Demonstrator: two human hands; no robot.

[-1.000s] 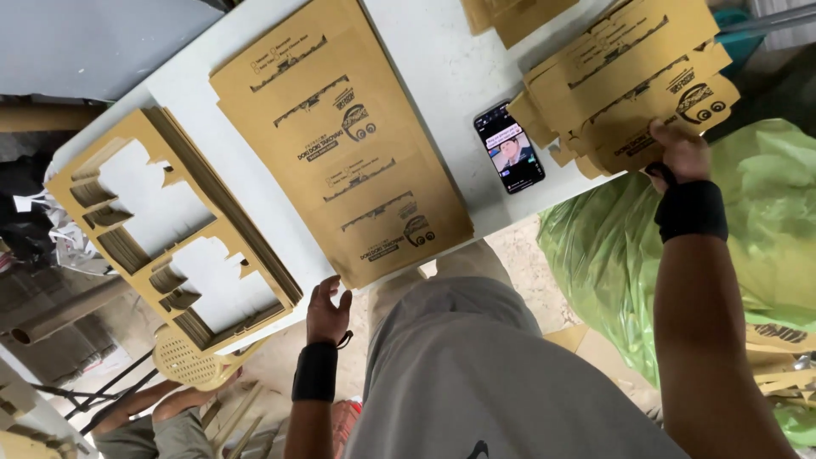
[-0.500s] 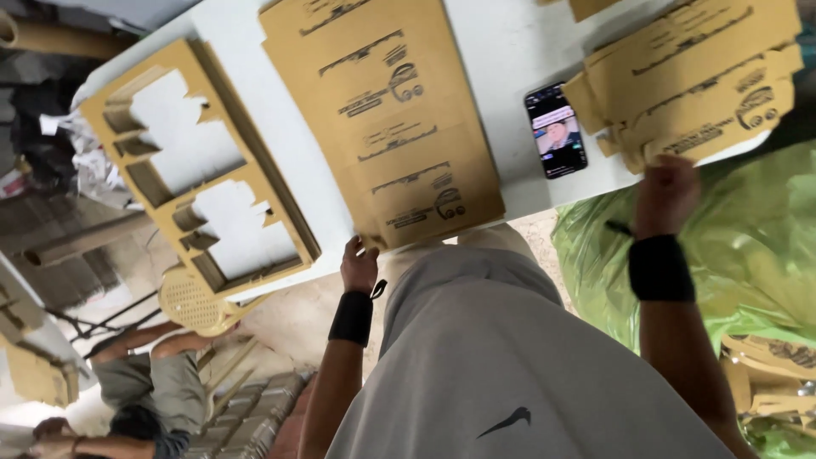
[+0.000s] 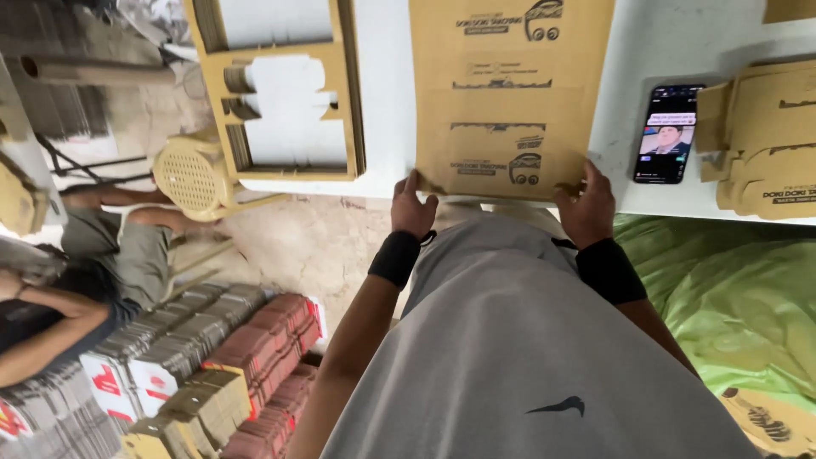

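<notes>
White worktop (image 3: 387,93) carries a printed cardboard sheet (image 3: 510,93); left hand (image 3: 414,208) and right hand (image 3: 586,206) each pinch its near edge, phone (image 3: 669,133) just right.

We can't see the far end of the cardboard sheet (image 3: 510,93), it runs off the top edge. Same for the cutout frame (image 3: 280,93) on the left. The cardboard stack (image 3: 765,144) gets chopped by the right edge. Our shirt (image 3: 527,357) hides both forearms, and the phone (image 3: 669,133) screen is too small to make out.
</notes>
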